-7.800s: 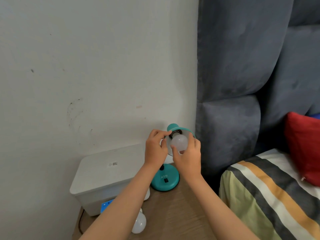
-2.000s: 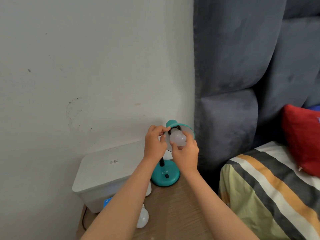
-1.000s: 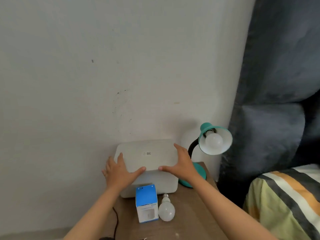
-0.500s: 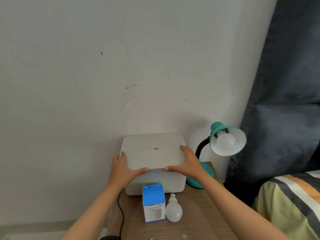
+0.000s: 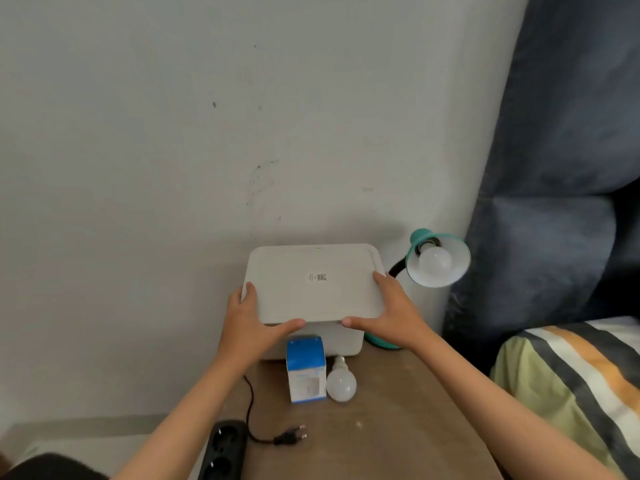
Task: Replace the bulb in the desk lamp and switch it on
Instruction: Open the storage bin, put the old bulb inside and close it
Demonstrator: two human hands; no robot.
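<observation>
Head view: I see both hands holding the lid [image 5: 313, 282] of a white storage box [image 5: 322, 341] that stands on a wooden worktop [image 5: 398, 410] against a pale wall. My left hand [image 5: 251, 325] grips the lid's near left corner, thumb along the front edge; my right hand [image 5: 388, 315] grips the near right corner the same way. The lid looks slightly raised at the front, though I cannot tell how far. Just right of the box stands a teal desk lamp [image 5: 438, 258], its shade facing me with a white bulb [image 5: 435, 261] fitted inside, unlit. In front of the box a blue-and-white bulb carton [image 5: 306, 370] stands upright, a loose bulb [image 5: 341, 382] lying beside it. Nearer me, a black plug [image 5: 289, 437] lies unplugged beside a black power strip [image 5: 223, 450]. A striped bed [image 5: 571, 375] is at right
</observation>
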